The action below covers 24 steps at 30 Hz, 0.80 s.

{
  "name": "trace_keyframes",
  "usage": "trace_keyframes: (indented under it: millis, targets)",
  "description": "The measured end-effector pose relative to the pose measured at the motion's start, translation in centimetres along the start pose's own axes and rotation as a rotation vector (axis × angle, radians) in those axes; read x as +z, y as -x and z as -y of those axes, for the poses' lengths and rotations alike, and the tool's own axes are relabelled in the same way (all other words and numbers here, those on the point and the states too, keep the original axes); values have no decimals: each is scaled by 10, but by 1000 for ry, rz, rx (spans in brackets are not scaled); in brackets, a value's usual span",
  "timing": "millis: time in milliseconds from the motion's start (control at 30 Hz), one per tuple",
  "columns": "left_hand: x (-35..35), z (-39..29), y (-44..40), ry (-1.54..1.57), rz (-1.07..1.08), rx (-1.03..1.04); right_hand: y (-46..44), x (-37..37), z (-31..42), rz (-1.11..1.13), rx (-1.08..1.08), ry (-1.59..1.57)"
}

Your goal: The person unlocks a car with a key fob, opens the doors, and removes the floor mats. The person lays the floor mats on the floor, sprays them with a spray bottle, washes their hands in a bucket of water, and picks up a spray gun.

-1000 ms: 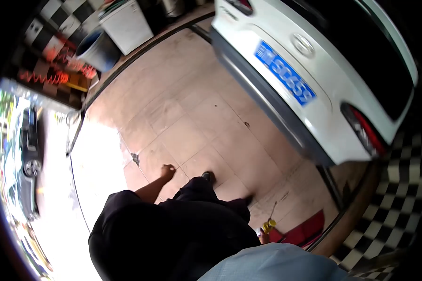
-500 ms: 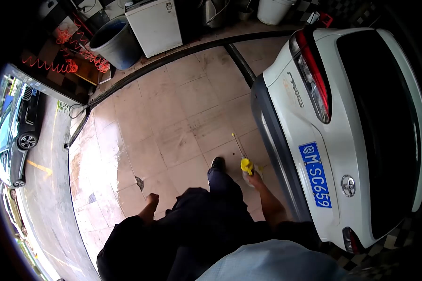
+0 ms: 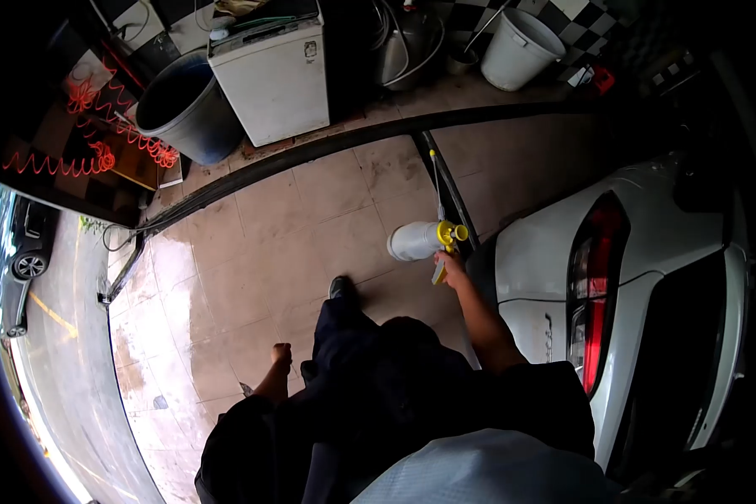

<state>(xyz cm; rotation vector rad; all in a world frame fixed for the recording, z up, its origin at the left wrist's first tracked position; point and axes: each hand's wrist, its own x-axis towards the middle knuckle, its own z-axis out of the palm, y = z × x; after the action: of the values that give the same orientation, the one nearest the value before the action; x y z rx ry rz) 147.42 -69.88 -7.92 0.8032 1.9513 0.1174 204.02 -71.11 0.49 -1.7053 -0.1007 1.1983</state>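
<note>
My right hand (image 3: 450, 267) grips the handle of a white spray bottle (image 3: 413, 241) with a yellow top. The bottle lies tilted on its side in the air, its long thin wand pointing away from me to a yellow tip. Close to the right of this hand is the rear corner of a white car (image 3: 529, 269) with a red tail light (image 3: 597, 290). My left hand (image 3: 281, 354) hangs low over the tiled floor, its fingers curled closed with nothing visible in them.
A dark blue barrel (image 3: 185, 109), a white box-shaped appliance (image 3: 273, 84) and a white bucket (image 3: 517, 50) stand along the far wall. Red coiled hoses (image 3: 101, 155) hang at the left. Dark strips (image 3: 336, 136) cross the floor. A black car (image 3: 29, 244) is outside.
The spray bottle, out at the lower right at first, has risen with my right hand and turned sideways. The view has swung along the car to its rear corner and tail light.
</note>
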Motion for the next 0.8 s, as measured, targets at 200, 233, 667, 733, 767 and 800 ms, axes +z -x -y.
trace_keyframes:
  millis: [200, 233, 667, 733, 767, 800]
  targets:
    - [42, -242, -95, -768, 49, 629, -112, -10, 119, -247, 71, -165]
    - [54, -284, -110, -993, 12, 877, -140, -18, 133, -259, 77, -136]
    - [212, -502, -57, -78, 174, -114, -486, -106, 317, -340, 367, -51]
    - [240, -531, -76, -9, 168, -188, -528, -98, 373, -338, 474, -24]
    - [256, -547, -86, 41, 155, -212, -555, -95, 394, -344, 566, -28]
    - [269, -568, -97, 91, 141, -228, -582, -92, 400, -326, 575, -23]
